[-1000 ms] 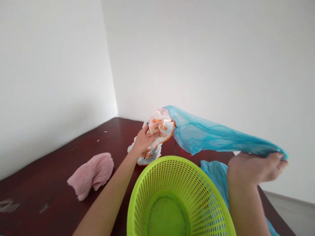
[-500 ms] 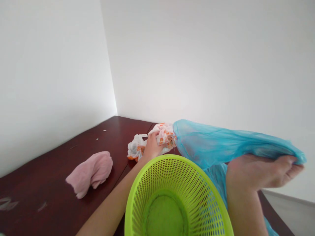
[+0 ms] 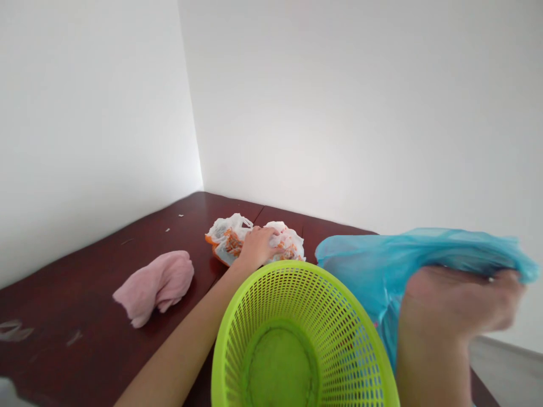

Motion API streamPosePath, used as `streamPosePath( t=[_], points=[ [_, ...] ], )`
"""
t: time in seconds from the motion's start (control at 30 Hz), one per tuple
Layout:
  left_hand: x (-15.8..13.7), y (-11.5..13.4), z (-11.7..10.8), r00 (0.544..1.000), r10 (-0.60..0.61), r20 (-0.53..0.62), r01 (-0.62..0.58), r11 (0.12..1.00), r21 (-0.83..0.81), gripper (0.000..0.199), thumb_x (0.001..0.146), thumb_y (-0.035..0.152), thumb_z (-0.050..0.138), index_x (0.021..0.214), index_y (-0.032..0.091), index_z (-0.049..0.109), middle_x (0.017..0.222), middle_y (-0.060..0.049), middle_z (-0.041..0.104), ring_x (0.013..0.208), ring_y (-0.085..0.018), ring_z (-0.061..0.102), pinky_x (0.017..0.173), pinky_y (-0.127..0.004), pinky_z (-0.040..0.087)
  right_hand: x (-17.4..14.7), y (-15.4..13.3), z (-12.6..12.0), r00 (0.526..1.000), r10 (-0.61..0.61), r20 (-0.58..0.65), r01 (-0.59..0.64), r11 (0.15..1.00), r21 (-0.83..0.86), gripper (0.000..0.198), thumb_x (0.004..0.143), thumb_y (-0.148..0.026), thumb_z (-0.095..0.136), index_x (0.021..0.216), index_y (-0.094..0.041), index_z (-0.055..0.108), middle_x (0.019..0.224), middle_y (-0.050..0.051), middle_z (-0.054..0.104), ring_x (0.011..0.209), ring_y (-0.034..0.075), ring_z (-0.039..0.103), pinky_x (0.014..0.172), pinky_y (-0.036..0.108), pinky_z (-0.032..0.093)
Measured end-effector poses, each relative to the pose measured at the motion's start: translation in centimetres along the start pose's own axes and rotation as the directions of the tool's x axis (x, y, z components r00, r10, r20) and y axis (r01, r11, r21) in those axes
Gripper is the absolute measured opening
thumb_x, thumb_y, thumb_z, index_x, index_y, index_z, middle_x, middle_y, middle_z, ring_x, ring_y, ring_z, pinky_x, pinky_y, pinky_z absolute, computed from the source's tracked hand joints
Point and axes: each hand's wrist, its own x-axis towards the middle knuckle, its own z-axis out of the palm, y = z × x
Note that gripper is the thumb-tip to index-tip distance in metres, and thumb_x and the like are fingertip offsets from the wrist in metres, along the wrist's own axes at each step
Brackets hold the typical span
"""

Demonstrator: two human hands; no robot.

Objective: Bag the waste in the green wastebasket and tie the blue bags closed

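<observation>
Beyond the basket, my left hand (image 3: 258, 246) has its fingers closed over a crumpled white plastic bag with orange print (image 3: 291, 242); its fingertips are partly hidden in the folds. Another part of white and orange plastic (image 3: 229, 234) lies just left of that hand, and I cannot tell if it is the same bag. My right hand (image 3: 470, 297), blurred, is closed on the edge of a blue plastic bag (image 3: 352, 260) and holds it up at the right. Between my forearms stands a lime-green plastic basket (image 3: 280, 362) with slotted walls and nothing inside.
A folded pink cloth (image 3: 156, 285) lies on the dark red table (image 3: 85, 282) to the left. Small white scraps (image 3: 181, 215) are scattered there, with clear plastic (image 3: 14, 330) at the left edge. White walls (image 3: 339, 113) rise behind the table.
The white and orange bag has come down and away from the blue bag with my left hand. My right hand has shifted slightly right, and the blue bag's near end has moved right and lower.
</observation>
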Motion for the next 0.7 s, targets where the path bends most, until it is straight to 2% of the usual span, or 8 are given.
streamPosePath(
  t=[0.13, 0.23, 0.3, 0.37, 0.47, 0.57, 0.63, 0.7],
  points=[
    [0.1, 0.3, 0.8, 1.000, 0.029, 0.005, -0.029, 0.998, 0.052, 0.043, 0.083, 0.041, 0.104, 0.121, 0.030, 0.087, 0.141, -0.013, 0.086, 0.139, -0.047, 0.070, 0.129, -0.062, 0.046, -1.4, -3.6, 2.1, 0.951, -0.306, -0.055, 0.307, 0.952, 0.017, 0.032, 0.110, -0.038, 0.061, 0.113, -0.051, 0.091, 0.140, -0.008, 0.086, 0.163, 0.033, 0.065, 0.130, 0.068, 0.062],
    [0.5, 1.0, 0.2, 0.998, 0.066, -0.006, -0.066, 0.996, 0.063, 0.034, 0.092, 0.045, 0.097, 0.121, 0.030, 0.086, 0.141, -0.011, 0.086, 0.139, -0.042, 0.071, 0.131, -0.058, 0.045, -3.0, -4.5, 3.4, 0.989, -0.147, 0.023, 0.146, 0.989, 0.035, 0.013, 0.105, -0.036, 0.078, 0.100, -0.042, 0.089, 0.122, -0.003, 0.089, 0.134, 0.031, 0.082, 0.124, 0.060, 0.067],
    [0.9, 1.8, -0.9, 0.995, 0.099, -0.020, -0.098, 0.994, 0.056, 0.026, 0.100, 0.047, 0.089, 0.119, 0.029, 0.086, 0.138, -0.010, 0.086, 0.136, -0.040, 0.072, 0.130, -0.057, 0.046, -3.9, -4.4, 3.5, 0.989, 0.049, 0.137, -0.041, 0.997, -0.057, 0.008, 0.099, -0.039, 0.091, 0.095, -0.036, 0.085, 0.105, -0.001, 0.087, 0.105, 0.027, 0.084, 0.101, 0.048, 0.074],
    [1.4, 2.7, -2.5, 0.990, 0.136, -0.026, -0.136, 0.991, -0.004, 0.025, 0.109, 0.050, 0.077, 0.118, 0.028, 0.086, 0.133, -0.010, 0.087, 0.128, -0.036, 0.076, 0.124, -0.054, 0.052, -4.7, -3.9, 3.3, 0.925, 0.223, 0.307, -0.175, 0.969, -0.175, 0.020, 0.094, -0.044, 0.100, 0.096, -0.031, 0.086, 0.092, -0.001, 0.082, 0.081, 0.020, 0.076, 0.076, 0.035, 0.069],
    [1.6, 2.9, -4.9, 0.990, 0.133, -0.038, -0.134, 0.991, -0.016, 0.037, 0.116, 0.057, 0.064, 0.123, 0.028, 0.085, 0.132, -0.010, 0.086, 0.123, -0.033, 0.078, 0.120, -0.052, 0.058, -5.7, -3.2, 2.9, 0.714, 0.368, 0.595, -0.239, 0.928, -0.287, 0.026, 0.092, -0.047, 0.104, 0.100, -0.028, 0.089, 0.091, 0.001, 0.083, 0.072, 0.016, 0.071, 0.063, 0.029, 0.059],
    [1.4, 0.6, -6.6, 0.983, -0.158, -0.097, 0.178, 0.953, 0.246, 0.064, 0.110, 0.073, 0.066, 0.151, 0.025, 0.078, 0.170, -0.022, 0.069, 0.161, -0.051, 0.059, 0.133, -0.070, 0.047, -6.2, -3.0, 2.9, 0.612, 0.376, 0.696, -0.196, 0.924, -0.327, 0.023, 0.099, -0.049, 0.099, 0.099, -0.028, 0.089, 0.093, 0.003, 0.084, 0.076, 0.017, 0.072, 0.064, 0.030, 0.060],
    [1.1, -2.1, -7.0, 0.892, -0.439, -0.110, 0.446, 0.808, 0.386, 0.095, 0.106, 0.087, 0.060, 0.174, 0.020, 0.062, 0.190, -0.033, 0.043, 0.175, -0.067, 0.037, 0.130, -0.086, 0.042, -6.3, -2.9, 3.0, 0.630, 0.389, 0.672, -0.185, 0.916, -0.356, 0.025, 0.101, -0.050, 0.097, 0.098, -0.027, 0.089, 0.086, 0.001, 0.080, 0.070, 0.016, 0.068, 0.061, 0.029, 0.057],
    [1.0, -4.8, -6.7, 0.823, -0.566, -0.049, 0.523, 0.721, 0.455, 0.110, 0.107, 0.092, 0.048, 0.182, 0.011, 0.050, 0.187, -0.044, 0.040, 0.170, -0.074, 0.040, 0.122, -0.089, 0.046, -6.3, -2.9, 3.0, 0.656, 0.419, 0.628, -0.204, 0.899, -0.386, 0.028, 0.100, -0.053, 0.098, 0.097, -0.027, 0.087, 0.080, 0.000, 0.077, 0.064, 0.015, 0.063, 0.056, 0.028, 0.052]
  ],
)
